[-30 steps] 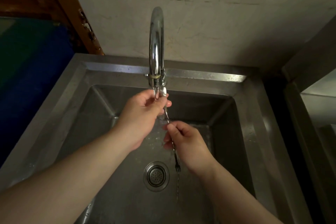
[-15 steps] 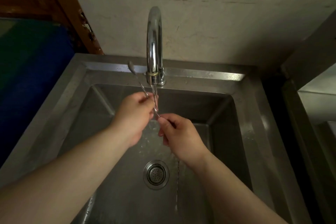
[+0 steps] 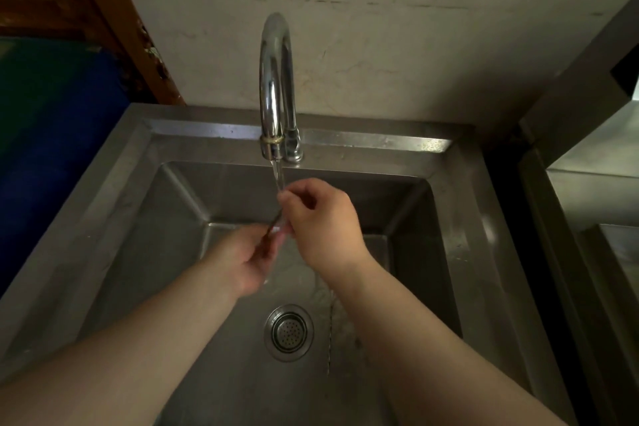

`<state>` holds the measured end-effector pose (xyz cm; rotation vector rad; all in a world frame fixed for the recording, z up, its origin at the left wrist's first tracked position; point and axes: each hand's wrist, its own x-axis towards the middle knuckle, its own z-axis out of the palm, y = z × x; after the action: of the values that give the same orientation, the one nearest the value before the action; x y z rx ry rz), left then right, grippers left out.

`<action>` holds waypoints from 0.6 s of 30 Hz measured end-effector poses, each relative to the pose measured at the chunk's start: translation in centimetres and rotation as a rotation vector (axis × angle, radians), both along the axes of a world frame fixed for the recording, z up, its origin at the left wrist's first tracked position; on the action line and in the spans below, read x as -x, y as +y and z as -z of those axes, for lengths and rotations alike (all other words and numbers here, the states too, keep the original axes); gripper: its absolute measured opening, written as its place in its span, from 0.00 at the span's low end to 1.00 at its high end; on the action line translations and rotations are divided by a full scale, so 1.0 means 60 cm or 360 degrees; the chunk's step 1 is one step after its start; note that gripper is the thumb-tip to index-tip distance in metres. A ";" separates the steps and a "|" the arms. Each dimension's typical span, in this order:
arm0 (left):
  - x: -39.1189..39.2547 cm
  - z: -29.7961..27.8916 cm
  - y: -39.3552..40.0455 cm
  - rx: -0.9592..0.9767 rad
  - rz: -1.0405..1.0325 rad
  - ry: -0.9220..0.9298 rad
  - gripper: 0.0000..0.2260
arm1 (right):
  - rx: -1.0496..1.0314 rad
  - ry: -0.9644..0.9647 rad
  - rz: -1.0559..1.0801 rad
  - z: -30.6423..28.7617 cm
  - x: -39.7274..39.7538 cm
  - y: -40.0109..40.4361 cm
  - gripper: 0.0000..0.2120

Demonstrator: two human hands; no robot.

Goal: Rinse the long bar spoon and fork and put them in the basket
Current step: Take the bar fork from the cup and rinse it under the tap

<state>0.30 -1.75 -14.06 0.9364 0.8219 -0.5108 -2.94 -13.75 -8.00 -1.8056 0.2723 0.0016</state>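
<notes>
A thin metal bar spoon (image 3: 275,223) with a fork end runs between my two hands over the steel sink (image 3: 460,252). Only a short stretch of its stem shows; both ends are hidden in my hands. My left hand (image 3: 242,261) grips its lower part, below the stream. Higher up, my right hand (image 3: 320,221) pinches the stem right under the chrome faucet (image 3: 275,86). Water (image 3: 277,176) runs from the spout onto my right fingers and the stem. No basket is in view.
The round drain strainer (image 3: 288,332) sits in the sink floor beneath my arms, with water trickling beside it. A plaster wall stands behind the faucet. A blue surface (image 3: 52,149) lies to the left, another steel unit (image 3: 594,218) to the right.
My right hand has risen to the stream under the spout, and my left hand has dropped lower. The spoon end that stuck up to the left half a second ago is no longer visible.
</notes>
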 end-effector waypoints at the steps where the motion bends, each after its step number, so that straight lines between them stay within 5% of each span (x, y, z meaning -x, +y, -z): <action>1: 0.010 0.001 -0.009 0.0020 0.0080 0.0024 0.10 | 0.0064 -0.0023 -0.0050 -0.003 -0.005 0.004 0.07; 9: 0.052 -0.006 -0.057 0.0370 0.0286 -0.0030 0.10 | 0.0277 -0.0244 -0.0158 -0.018 -0.004 0.009 0.12; 14: 0.034 -0.007 -0.057 0.0191 0.0393 -0.0071 0.07 | 0.0252 -0.0338 0.0056 -0.024 0.030 -0.008 0.07; 18: 0.011 0.005 -0.043 0.0115 0.0038 -0.0033 0.09 | -0.0029 -0.0254 0.0338 -0.013 0.090 -0.024 0.07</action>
<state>-0.36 -4.31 -14.35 0.8845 0.7696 -0.5468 -8.33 -15.20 -7.23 -1.7405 0.3471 -0.2874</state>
